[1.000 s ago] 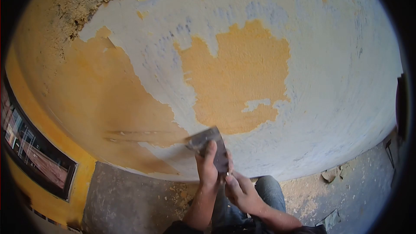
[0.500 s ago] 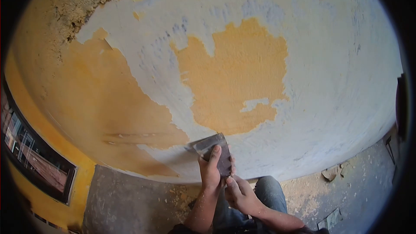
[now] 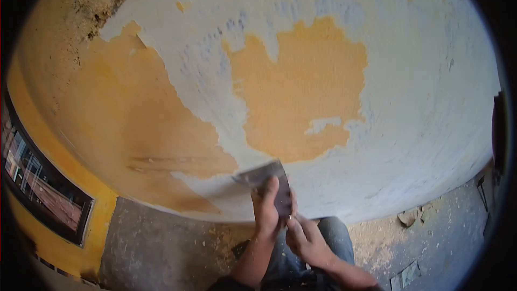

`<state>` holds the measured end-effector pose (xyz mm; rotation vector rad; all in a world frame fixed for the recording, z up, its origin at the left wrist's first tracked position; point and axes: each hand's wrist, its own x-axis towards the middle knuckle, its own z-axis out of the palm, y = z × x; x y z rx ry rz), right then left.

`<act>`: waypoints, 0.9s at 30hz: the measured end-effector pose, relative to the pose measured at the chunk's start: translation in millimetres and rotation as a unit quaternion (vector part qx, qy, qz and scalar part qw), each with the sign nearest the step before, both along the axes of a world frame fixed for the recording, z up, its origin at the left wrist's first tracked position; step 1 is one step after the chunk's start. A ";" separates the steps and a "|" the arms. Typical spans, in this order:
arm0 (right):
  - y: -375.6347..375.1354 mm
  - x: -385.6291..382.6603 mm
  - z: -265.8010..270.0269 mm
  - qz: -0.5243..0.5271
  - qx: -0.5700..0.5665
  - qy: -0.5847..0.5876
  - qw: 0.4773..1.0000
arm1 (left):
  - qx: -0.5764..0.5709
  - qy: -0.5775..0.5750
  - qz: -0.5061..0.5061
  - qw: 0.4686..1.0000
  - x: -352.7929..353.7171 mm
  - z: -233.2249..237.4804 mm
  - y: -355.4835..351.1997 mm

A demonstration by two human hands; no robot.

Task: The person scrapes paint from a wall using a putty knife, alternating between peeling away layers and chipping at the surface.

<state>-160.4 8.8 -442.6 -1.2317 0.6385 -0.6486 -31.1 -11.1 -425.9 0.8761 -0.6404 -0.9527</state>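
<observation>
Blur smears the scraper (image 3: 265, 173), so you can make out only its broad, flat grey blade; the handle is buried under your fingers, and the picture's bottom edge cuts off both forearms. Your left hand (image 3: 267, 210) is closed round the scraper, forefinger laid straight up the back of the blade, which lies against the wall (image 3: 431, 75). Your right hand (image 3: 304, 238) sits just below, touching the left, curled tight at the foot of the handle, though how much of it that hand grips you cannot see. The blade's edge lies low on the wall, at the lower border of the white coat (image 3: 215, 91), just under the big yellow patch (image 3: 301, 91). The white coat looks thin, chalky and streaked; the yellow beneath is matt and grainy, with ragged outlines. Below, the grey floor (image 3: 156, 242) is dusty and strewn with pale flakes (image 3: 407, 217), your jeans (image 3: 334, 235) over it. A dark window frame (image 3: 48, 194) shows at far left
</observation>
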 end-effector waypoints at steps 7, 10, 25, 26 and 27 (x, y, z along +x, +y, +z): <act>6.8 3.6 3.6 -0.024 -0.084 -0.023 0.996 | 0.008 0.024 -0.003 1.000 -3.2 5.1 8.6; 5.6 9.3 -1.5 -0.016 -0.091 -0.013 0.996 | 0.012 0.024 0.000 1.000 1.5 4.5 6.8; 0.6 8.1 8.2 0.021 -0.033 -0.028 0.999 | 0.006 0.001 0.013 1.000 1.0 15.1 -2.7; -6.8 14.2 9.7 0.016 -0.067 -0.047 0.997 | -0.009 0.016 0.021 1.000 5.1 22.3 -7.7; -7.5 11.4 25.5 0.017 -0.038 -0.027 0.999 | -0.020 0.032 0.033 0.999 6.9 25.1 -4.7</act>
